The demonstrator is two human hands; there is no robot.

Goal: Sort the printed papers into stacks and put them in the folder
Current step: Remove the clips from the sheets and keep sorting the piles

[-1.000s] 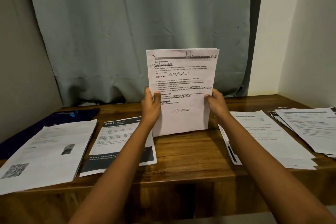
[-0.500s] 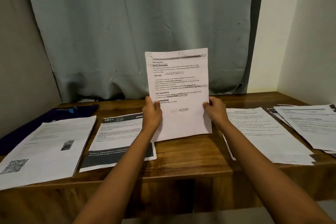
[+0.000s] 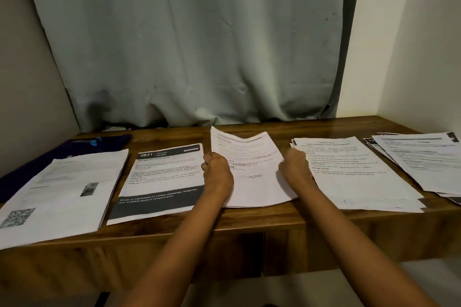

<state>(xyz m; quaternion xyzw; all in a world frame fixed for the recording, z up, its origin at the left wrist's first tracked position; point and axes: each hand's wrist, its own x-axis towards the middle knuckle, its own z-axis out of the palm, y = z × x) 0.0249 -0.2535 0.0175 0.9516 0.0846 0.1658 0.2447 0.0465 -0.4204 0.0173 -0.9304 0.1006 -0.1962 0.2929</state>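
Observation:
A stack of printed sheets [image 3: 252, 172] lies nearly flat in the middle of the wooden desk [image 3: 262, 219], its far edge still curled up. My left hand [image 3: 216, 169] grips its left edge and my right hand [image 3: 295, 166] grips its right edge. Four more paper stacks lie in a row: one with a QR code [image 3: 62, 194] at far left, one with a dark banner [image 3: 162, 177], a text stack [image 3: 356, 172] right of my hands, and a fanned pile [image 3: 424, 159] at far right. A dark purple folder [image 3: 82, 144] lies at the back left.
A grey-green curtain [image 3: 189, 45] hangs behind the desk. Walls close in on the left and right. The desk's front edge runs just below the stacks.
The stack that I held upright in front of the curtain has come down onto the desk between the banner stack and the text stack. Both hands still hold its edges.

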